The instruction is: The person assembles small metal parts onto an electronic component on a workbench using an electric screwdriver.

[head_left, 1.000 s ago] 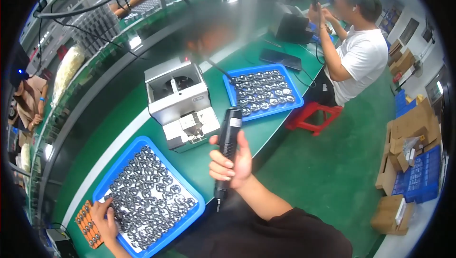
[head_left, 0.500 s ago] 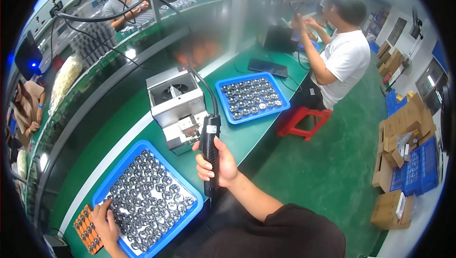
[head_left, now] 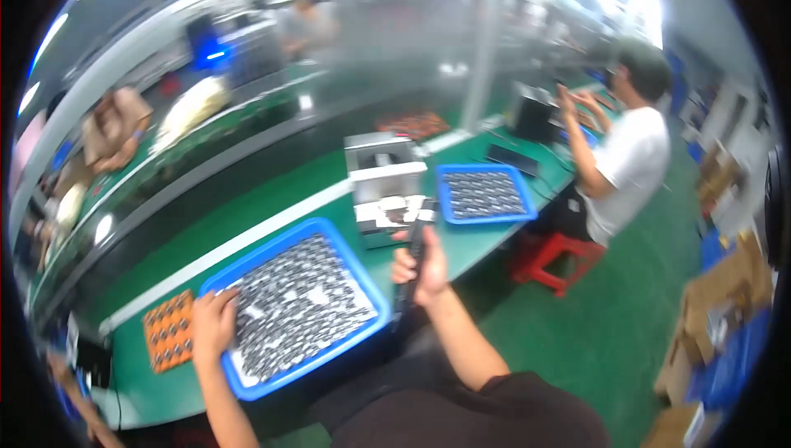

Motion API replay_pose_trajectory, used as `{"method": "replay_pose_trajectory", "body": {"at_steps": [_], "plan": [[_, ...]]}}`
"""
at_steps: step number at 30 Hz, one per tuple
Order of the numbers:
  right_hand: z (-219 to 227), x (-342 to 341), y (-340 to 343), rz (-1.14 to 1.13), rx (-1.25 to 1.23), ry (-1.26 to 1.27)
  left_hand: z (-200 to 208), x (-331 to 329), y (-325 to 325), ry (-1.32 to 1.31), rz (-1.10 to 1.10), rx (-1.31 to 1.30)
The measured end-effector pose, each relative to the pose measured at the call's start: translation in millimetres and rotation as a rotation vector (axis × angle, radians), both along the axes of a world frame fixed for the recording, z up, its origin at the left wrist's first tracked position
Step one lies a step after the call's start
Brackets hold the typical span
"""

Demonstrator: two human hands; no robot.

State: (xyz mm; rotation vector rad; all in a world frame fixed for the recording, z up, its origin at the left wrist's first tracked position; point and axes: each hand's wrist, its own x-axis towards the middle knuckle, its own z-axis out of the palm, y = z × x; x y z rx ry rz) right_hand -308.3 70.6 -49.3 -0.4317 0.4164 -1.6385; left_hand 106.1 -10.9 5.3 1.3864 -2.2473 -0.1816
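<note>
My right hand (head_left: pixel 424 267) is wrapped round a black electric screwdriver (head_left: pixel 417 243), held upright in front of the metal machine. At the left rim of the near blue tray (head_left: pixel 377 293), my left hand (head_left: pixel 212 320) reaches in with bent fingers, its fingertips at the parts. Motion blur hides whether it grips one. Many small round, shiny black-and-silver parts (head_left: pixel 297 308) fill this tray over a white lining. Just left of that hand lies an orange block (head_left: pixel 169 333) with rows of dark round pieces set in it.
Beyond the screwdriver stands a silver box-shaped machine (head_left: pixel 386 176). A second blue tray (head_left: pixel 488 219) of similar parts sits to its right. Farther right, a person in a white shirt (head_left: pixel 630 155) is by a red stool (head_left: pixel 559 262). Cardboard boxes (head_left: pixel 717 308) line the right side.
The view has swung left, so the bench and trays appear farther right and blurred. My right hand still holds the screwdriver; my left hand stays at the near tray's left side.
</note>
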Motion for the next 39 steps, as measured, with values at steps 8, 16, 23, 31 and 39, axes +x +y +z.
{"method": "replay_pose_trajectory", "body": {"at_steps": [8,16,23,31,39], "plan": [[2.5,-2.0,1.6,-0.010,-0.021,-0.007,-3.1,10.9,-5.9,-0.042,-0.063,-0.051],[-2.6,-3.1,0.2,0.012,-0.045,-0.013,-11.4,17.9,-3.4,-0.026,-0.023,-0.031],[3.6,0.7,4.7,0.061,-0.121,0.001,-7.4,16.7,0.7,0.004,-0.031,-0.018],[-0.3,10.1,0.9,-0.042,-0.177,0.164,-8.2,18.3,-7.2,-0.011,-0.042,0.007],[13.2,18.2,3.3,-0.053,-0.043,0.229,-8.5,19.3,-14.2,-0.057,-0.064,-0.014]]}}
